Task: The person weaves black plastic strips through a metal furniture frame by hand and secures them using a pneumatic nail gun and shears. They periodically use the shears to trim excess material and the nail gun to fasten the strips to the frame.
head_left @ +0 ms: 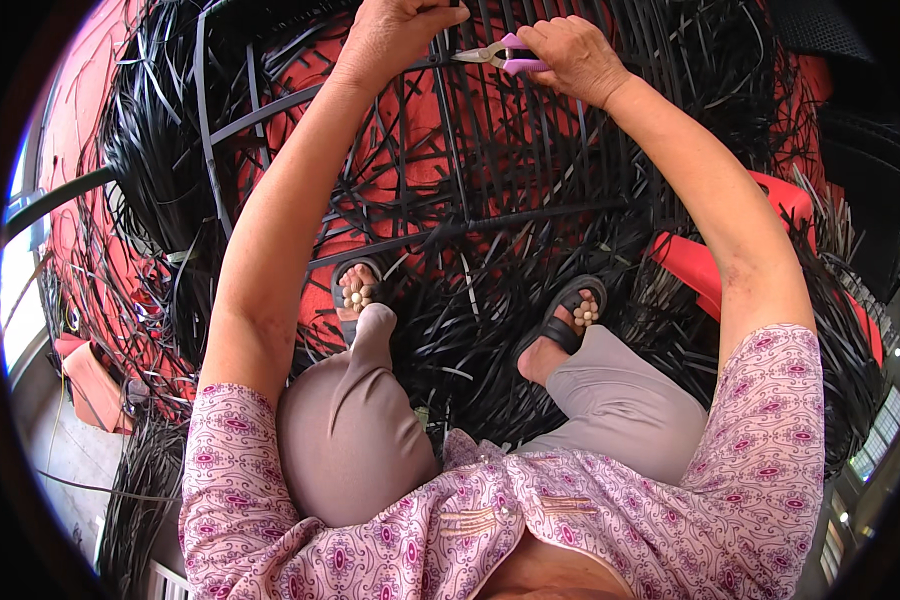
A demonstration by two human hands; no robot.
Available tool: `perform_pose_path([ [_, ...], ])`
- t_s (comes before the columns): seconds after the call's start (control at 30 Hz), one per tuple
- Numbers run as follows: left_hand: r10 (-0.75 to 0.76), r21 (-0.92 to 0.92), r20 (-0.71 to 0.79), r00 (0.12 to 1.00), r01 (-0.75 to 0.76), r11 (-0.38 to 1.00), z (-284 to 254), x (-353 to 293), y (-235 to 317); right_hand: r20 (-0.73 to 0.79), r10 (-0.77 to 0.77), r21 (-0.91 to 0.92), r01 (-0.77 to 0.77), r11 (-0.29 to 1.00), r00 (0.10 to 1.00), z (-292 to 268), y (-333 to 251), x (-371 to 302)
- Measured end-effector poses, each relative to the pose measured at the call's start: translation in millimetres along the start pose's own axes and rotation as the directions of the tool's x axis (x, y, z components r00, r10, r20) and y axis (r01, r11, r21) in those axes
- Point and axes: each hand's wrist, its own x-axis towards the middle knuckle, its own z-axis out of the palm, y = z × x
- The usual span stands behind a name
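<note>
My right hand (577, 62), at the top of the view, is closed round the pink handles of a pair of small shears (490, 54). The metal blades point left, toward my left hand (395, 38). That hand's thumb and fingers are pressed together by the dark bars; whatever is between them is too small to make out. Below both hands lies a black frame (467, 165) partly woven with flat dark strips. Its upper part runs out of view.
Loose black strips (470, 330) cover the red cloth (320, 70) and the floor round my sandalled feet. A thick bundle of strips (160, 130) hangs at the left. Something red and plastic (692, 270) stands beside my right leg. A brown block (95, 385) lies at the lower left.
</note>
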Motion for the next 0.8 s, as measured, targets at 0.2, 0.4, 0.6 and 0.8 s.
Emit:
perform_pose_path([
  [0.2, 0.084, 0.229, 0.034, 0.996, -0.090, 0.969, -4.0, -10.6, 5.6, -0.033, 0.076, 0.022, -0.075, 0.997, 0.997, -6.1, -17.8, -4.5],
  [0.4, 0.540, 0.251, 0.128, 0.832, -0.554, 0.794, 31.3, -54.8, 38.9, -0.028, 0.134, -0.004, -0.134, 0.991, 0.991, 8.2, -19.0, -15.1],
  [0.6, 0.475, -0.125, 0.395, 0.786, -0.467, 0.876, 54.9, -115.8, 73.8, 0.020, 0.271, 0.157, -0.271, 0.950, 0.962, -14.1, -35.7, -33.3],
  [0.8, 0.038, -0.180, 0.497, 0.867, 0.060, 0.982, 45.3, -165.8, 59.3, 0.126, 0.529, 0.352, -0.536, 0.767, 0.839, -105.4, -62.8, -118.6],
])
